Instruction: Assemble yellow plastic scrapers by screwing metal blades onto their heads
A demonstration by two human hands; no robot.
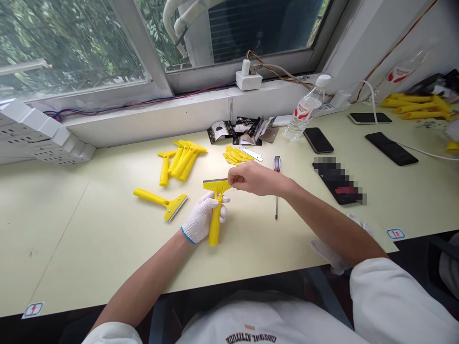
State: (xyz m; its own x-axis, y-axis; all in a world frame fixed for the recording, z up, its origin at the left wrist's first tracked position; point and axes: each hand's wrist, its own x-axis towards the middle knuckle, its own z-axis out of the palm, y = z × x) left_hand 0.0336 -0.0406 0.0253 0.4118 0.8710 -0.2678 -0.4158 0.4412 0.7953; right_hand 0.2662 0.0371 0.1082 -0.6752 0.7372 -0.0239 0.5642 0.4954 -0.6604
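My left hand (202, 217), in a white knitted glove, is wrapped round the handle of a yellow scraper (214, 224) held upright with its head up. A dark blade edge shows along the top of that head. At the head's right end, the bare fingers of my right hand (251, 179) are pinched together; what lies between them is hidden. Left of my hands lies another yellow scraper (161, 203) with a metal blade edge. Behind it is a group of yellow scraper handles (184, 160). Small yellow plates (236, 155) lie beyond my right hand, and a screwdriver (276, 191) lies beside it.
Black printed packaging (247, 129) sits by the window ledge. To the right stand a water bottle (303, 112) and a phone (319, 140), with a partly blurred black item (335, 184) nearer. A white glove (332, 255) hangs over the front edge. White boxes (43, 136) are stacked at left.
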